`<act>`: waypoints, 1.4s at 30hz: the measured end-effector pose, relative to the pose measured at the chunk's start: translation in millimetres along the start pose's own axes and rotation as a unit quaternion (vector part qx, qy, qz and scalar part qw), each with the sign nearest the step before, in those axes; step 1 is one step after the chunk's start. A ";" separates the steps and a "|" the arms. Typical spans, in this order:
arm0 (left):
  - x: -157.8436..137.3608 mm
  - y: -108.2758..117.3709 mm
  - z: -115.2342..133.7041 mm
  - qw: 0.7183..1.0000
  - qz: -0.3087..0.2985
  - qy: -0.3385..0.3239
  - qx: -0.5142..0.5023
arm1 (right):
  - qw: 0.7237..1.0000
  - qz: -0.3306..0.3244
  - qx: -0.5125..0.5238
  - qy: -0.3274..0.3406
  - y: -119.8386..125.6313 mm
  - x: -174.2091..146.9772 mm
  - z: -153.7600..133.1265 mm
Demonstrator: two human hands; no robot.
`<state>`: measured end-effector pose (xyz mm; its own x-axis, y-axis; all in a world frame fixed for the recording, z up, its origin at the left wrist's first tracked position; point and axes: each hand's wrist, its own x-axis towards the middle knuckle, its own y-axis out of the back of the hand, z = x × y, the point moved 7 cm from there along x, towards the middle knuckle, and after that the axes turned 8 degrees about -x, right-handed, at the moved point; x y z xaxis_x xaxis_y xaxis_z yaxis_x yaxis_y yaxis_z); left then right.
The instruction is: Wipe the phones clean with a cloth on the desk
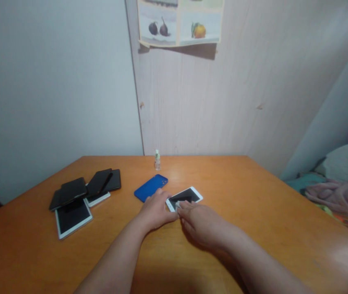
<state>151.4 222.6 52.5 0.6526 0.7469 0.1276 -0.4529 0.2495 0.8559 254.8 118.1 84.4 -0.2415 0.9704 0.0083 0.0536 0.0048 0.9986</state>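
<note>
A white smartphone [190, 193] with a dark screen lies face up near the middle of the table. My left hand [155, 210] grips its near left end, thumb on the near side and fingers at the far side. Pressed flat on the screen's left part, my right hand [203, 222] has a small white cloth or tissue [178, 205] under its fingertips; most of that piece is hidden. Just beyond my left hand lies a blue phone case or blue-backed phone [150, 188], its camera corner pointing away.
A small clear bottle [157, 161] with a white cap stands farther back on the wooden table [272, 228]. At left, several dark tablets or phones [73, 190] overlap a white tablet [73, 218]. Fabric [333, 196] is heaped beyond the right edge. A fruit poster [178, 26] hangs ahead.
</note>
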 end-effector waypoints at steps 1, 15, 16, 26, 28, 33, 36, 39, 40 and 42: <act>-0.2 0.0 -0.3 1.000 -0.001 0.001 -0.001 | 1.000 -0.005 -0.003 -0.024 0.2 0.8 7.8; -1.4 0.7 3.3 1.000 -0.004 0.017 0.005 | 1.000 0.001 0.008 -0.027 -3.9 4.2 6.3; -1.3 0.7 3.1 1.000 -0.005 0.018 0.006 | 0.998 0.002 0.002 -0.056 -3.4 4.9 15.2; -1.8 2.7 5.9 1.000 -0.011 0.026 -0.002 | 0.998 0.024 0.050 -0.004 -0.9 8.1 -0.4; -2.3 3.2 7.1 1.000 -0.011 0.026 -0.004 | 0.998 0.026 0.062 0.009 -1.8 9.7 -2.0; -3.2 4.4 9.0 0.999 -0.007 0.031 -0.004 | 0.992 0.038 0.018 -0.118 -9.5 17.4 44.2; -3.0 4.7 9.7 1.000 -0.005 0.029 -0.003 | 0.993 0.036 0.009 -0.110 -10.2 19.2 42.0; -2.3 2.2 9.8 1.000 -0.015 0.020 -0.001 | 0.999 0.027 0.039 -0.013 -7.0 19.0 11.4; -2.2 1.3 9.3 1.000 -0.017 0.020 -0.001 | 0.998 0.024 0.050 0.016 -6.4 18.6 2.8; -1.8 0.1 8.0 1.000 -0.013 0.022 -0.003 | 0.997 0.018 0.060 0.037 -7.2 19.3 -2.7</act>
<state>155.0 216.3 56.3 0.6371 0.7663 0.0827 -0.4401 0.2736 0.8553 247.2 136.1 77.5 -0.3088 0.9497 0.0525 0.1779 0.0034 0.9840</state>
